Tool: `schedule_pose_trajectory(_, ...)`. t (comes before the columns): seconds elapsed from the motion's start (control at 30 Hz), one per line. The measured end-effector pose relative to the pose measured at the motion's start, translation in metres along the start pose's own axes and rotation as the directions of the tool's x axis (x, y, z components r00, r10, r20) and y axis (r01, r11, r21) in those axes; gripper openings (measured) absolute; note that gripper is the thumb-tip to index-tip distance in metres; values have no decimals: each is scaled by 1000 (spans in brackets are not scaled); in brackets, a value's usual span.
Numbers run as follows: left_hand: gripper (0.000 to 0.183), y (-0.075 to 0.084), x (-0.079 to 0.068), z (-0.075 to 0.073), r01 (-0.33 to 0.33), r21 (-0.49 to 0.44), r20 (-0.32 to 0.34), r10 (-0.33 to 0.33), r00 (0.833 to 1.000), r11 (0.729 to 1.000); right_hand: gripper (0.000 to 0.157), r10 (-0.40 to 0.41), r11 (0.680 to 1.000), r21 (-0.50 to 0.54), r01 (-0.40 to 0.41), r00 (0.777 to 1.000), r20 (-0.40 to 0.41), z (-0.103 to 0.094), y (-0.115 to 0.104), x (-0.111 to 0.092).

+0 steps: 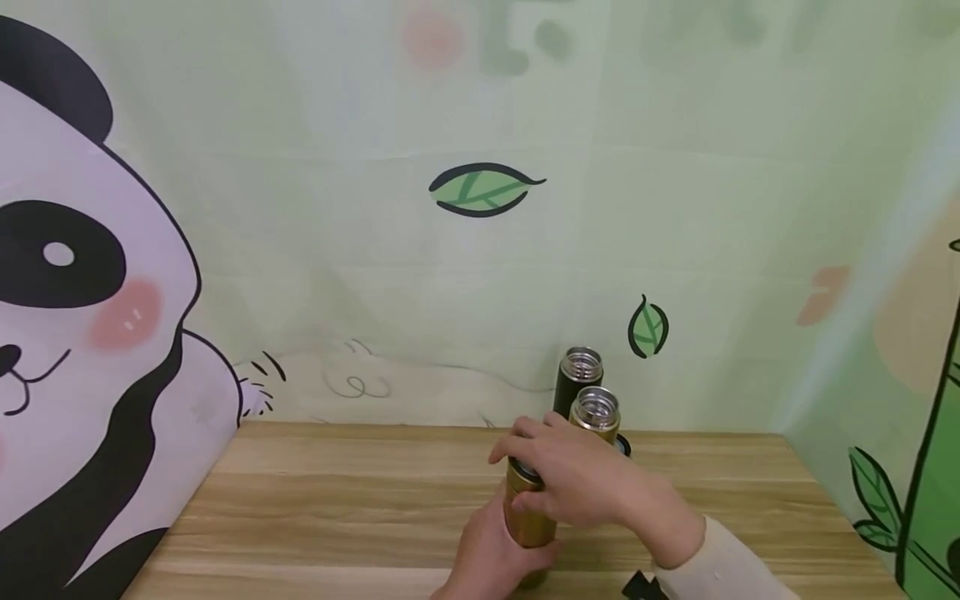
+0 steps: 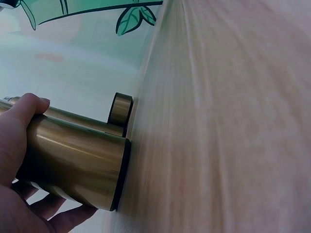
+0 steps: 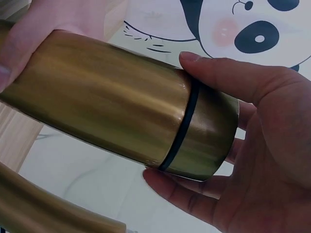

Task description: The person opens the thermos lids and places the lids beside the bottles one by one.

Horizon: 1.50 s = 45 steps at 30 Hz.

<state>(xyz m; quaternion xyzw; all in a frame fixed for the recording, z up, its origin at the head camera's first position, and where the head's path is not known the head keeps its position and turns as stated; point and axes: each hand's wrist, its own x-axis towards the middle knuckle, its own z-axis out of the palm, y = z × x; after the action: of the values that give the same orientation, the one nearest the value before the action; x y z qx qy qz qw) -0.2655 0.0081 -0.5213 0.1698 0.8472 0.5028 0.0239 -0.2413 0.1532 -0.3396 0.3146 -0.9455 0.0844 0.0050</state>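
A gold thermos (image 1: pixel 529 527) stands upright on the wooden table. My left hand (image 1: pixel 486 546) grips its lower body, thumb on one side and fingers round the other. From above, my right hand (image 1: pixel 581 468) holds the thermos lid (image 3: pixel 211 133), fingers and thumb spread round its sides. A dark ring shows between lid and body in the right wrist view. Just behind stands a second gold thermos (image 1: pixel 596 410) with its steel mouth uncovered, partly hidden by my right hand. Beside its base, a gold lid (image 2: pixel 120 109) rests on the table.
Farther back, against the wall, is a black thermos (image 1: pixel 578 379), also uncovered at the top. A printed cloth backdrop (image 1: pixel 337 250) with a panda and leaves rises behind the wooden table (image 1: pixel 337 492). A small black object (image 1: pixel 643 586) shows by my right sleeve.
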Motion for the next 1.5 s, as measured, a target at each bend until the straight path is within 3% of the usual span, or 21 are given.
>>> schedule_pose_trajectory(0.27,78,1,-1,-2,24,-62,9,-23,1000,998,70,91,993,-74,-88,995,39,-10,-8,4)
schedule_pose_trajectory(0.47,76,1,-3,-2,24,-22,0,-24,1000,999,80,201,965,-185,-185,977,68,-24,-21,8)
schedule_pose_trajectory(0.7,71,1,-2,-3,-22,-12,-4,22,1000,1000,73,327,933,-199,-301,938,118,-35,-33,16)
schedule_pose_trajectory(1.0,65,-1,-2,0,-54,-30,-12,54,998,998,63,405,902,-249,-354,893,198,-38,-37,29)
schedule_pose_trajectory(1.17,66,0,-3,-1,-33,-23,-9,33,999,999,50,398,902,-267,-338,891,219,-38,-39,32)
schedule_pose_trajectory(1.5,64,0,-4,-2,-52,-5,-6,51,999,999,38,354,925,-220,-310,913,203,-35,-39,32)
